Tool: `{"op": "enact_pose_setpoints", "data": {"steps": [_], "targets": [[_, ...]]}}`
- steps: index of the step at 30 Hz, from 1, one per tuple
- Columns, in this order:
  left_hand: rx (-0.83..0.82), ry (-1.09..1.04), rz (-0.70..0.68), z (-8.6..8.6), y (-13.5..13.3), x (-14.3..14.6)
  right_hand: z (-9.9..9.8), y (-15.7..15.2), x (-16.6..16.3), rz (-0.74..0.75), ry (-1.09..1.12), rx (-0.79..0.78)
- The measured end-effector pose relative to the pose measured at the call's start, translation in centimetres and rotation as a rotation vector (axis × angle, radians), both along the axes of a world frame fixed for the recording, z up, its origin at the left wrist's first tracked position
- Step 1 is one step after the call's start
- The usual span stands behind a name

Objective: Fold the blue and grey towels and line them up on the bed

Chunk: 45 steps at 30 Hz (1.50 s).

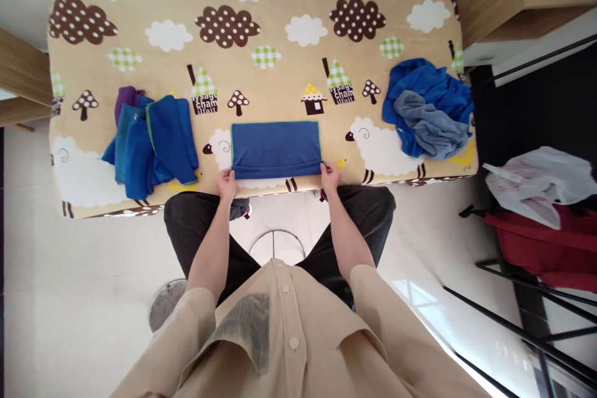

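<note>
In front of me a blue towel (276,146) with thin green edging lies flat as a wide rectangle, a narrow fold running along its near edge. My left hand (226,185) pinches its near left corner. At the near right corner, my right hand (331,176) has its fingers closed on the cloth in the same way. To the left sits a pile of blue folded or rolled cloths (158,143), with a purple cloth (127,101) at its back. On the right, a crumpled blue cloth (424,93) lies under a greyish-blue cloth (431,127).
Everything rests on a padded bench cover (280,87) printed with sheep and clouds. Wooden furniture (517,0) stands at the back right. A white plastic bag (541,180) lies over a red item (536,242) beside black metal bars (513,336).
</note>
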<state>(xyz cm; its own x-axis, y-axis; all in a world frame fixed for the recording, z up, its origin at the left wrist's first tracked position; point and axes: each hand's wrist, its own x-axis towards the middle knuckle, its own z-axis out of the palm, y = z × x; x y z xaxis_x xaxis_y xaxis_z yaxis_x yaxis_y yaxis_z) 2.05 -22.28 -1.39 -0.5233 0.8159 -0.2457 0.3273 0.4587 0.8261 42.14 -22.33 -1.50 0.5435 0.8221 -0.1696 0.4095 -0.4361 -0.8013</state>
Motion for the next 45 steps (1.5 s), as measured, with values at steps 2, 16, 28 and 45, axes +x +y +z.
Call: {"op": "enact_pose_setpoints", "data": {"steps": [2,16,28,45], "targets": [[0.041,-0.049,0.003,0.0,0.2,0.2,-0.2,0.4,-0.2,-0.02,0.074,0.025],[-0.031,-0.015,0.093,-0.6,0.6,-0.3,0.0,0.4,-0.1,-0.092,0.019,-0.144],[-0.081,0.044,0.068,-1.1,1.1,-0.6,-0.5,0.3,-0.2,-0.099,-0.058,-0.175],[-0.073,0.051,0.061,0.0,0.7,0.0,0.5,-0.4,-0.2,-0.192,-0.037,-0.09]]}}
